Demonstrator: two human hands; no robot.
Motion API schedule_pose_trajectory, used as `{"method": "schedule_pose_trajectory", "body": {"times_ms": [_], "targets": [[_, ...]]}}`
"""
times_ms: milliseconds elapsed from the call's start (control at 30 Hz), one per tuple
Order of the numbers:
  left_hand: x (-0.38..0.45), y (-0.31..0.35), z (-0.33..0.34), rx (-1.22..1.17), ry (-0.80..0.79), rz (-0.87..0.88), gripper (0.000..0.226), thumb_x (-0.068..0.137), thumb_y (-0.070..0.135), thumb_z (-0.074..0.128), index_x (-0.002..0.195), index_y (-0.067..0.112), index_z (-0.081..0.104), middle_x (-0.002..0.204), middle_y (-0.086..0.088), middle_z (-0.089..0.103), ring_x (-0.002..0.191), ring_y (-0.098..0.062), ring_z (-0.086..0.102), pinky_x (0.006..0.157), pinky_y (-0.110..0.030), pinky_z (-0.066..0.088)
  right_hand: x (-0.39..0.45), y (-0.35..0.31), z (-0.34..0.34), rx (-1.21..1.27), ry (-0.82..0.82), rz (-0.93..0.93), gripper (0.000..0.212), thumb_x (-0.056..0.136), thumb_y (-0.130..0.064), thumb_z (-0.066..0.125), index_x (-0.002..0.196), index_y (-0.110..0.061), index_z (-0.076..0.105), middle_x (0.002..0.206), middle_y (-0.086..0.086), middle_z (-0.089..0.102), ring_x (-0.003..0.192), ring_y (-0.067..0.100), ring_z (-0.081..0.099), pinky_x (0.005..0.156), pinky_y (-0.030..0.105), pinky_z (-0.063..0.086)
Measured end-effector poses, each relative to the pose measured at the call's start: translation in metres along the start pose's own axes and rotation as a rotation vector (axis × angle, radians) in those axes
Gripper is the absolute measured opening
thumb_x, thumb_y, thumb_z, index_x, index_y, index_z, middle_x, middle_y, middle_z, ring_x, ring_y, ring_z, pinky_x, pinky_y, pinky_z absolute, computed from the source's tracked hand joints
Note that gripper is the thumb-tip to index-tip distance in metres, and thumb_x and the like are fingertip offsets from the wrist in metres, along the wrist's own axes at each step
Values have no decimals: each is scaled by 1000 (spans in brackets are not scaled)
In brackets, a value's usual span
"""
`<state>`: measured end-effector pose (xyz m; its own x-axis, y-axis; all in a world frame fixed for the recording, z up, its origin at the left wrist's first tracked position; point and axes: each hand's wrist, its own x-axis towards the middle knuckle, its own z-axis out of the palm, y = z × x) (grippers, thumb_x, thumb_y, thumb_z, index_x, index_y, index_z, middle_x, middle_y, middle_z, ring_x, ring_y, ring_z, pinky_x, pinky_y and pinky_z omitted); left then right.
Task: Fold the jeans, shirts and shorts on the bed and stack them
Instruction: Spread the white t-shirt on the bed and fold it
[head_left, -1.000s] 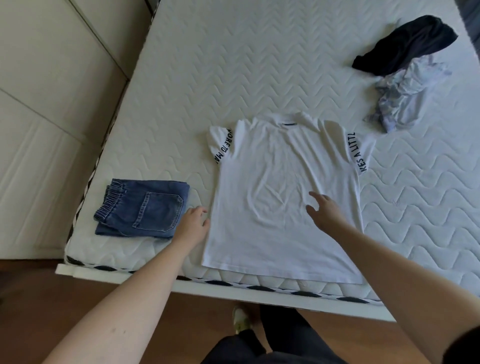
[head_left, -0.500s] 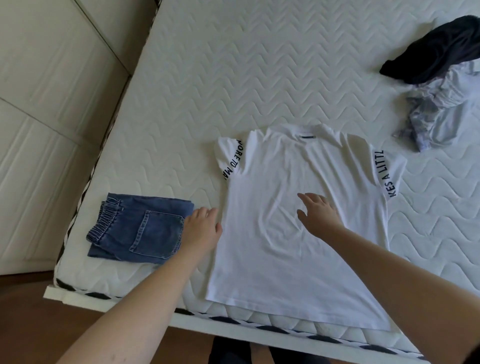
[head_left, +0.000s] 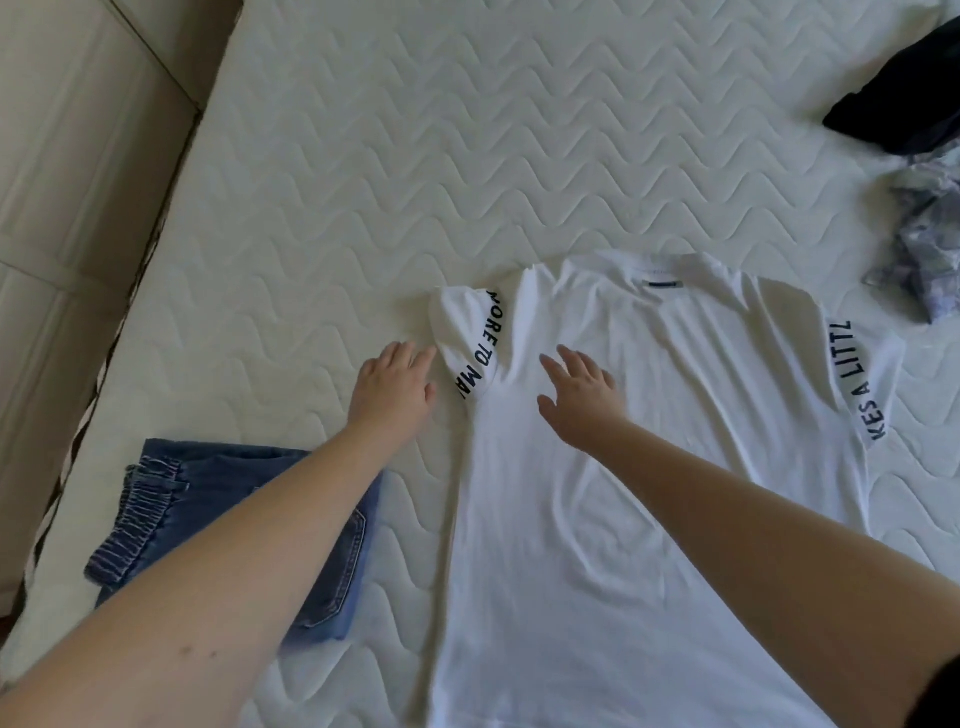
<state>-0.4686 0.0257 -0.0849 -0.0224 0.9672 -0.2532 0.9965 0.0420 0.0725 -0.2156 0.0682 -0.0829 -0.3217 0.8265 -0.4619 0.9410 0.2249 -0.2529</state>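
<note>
A white T-shirt (head_left: 670, 467) with black lettering on both sleeves lies spread flat on the quilted white mattress (head_left: 415, 156), collar at the far end. My left hand (head_left: 392, 384) reaches beside the shirt's left sleeve, fingers extended toward its edge. My right hand (head_left: 579, 397) lies flat on the shirt near the left armpit, fingers spread. Folded blue denim shorts (head_left: 332, 561) sit at the near left, partly hidden under my left forearm.
A crumpled dark garment (head_left: 904, 98) and a pale patterned garment (head_left: 930, 249) lie in a pile at the far right. A cream panelled wall (head_left: 78, 182) runs along the mattress's left edge.
Both hands have moved away from me up the shirt, from its lower middle to the left sleeve and armpit. The view has come closer to the bed.
</note>
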Motion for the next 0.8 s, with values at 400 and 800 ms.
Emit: {"method": "schedule_pose_trajectory", "body": {"times_ms": [400, 800], "targets": [[142, 6, 45, -165, -140, -37, 59, 90, 44, 63, 141, 20, 45, 144, -9, 44, 132, -31, 41, 103, -41, 36, 77, -8, 49, -50, -1, -64, 69, 99, -40, 43, 156, -28, 6, 165, 1, -1, 150, 24, 6, 119, 43, 13], [81, -40, 51, -471, -40, -171, 32, 81, 29, 73, 91, 16, 46, 84, -6, 57, 80, -31, 55, 63, -35, 35, 87, -19, 49, -25, -116, -17, 71, 98, -38, 43, 157, -27, 5, 165, 1, -3, 151, 25, 1, 119, 42, 10]]}}
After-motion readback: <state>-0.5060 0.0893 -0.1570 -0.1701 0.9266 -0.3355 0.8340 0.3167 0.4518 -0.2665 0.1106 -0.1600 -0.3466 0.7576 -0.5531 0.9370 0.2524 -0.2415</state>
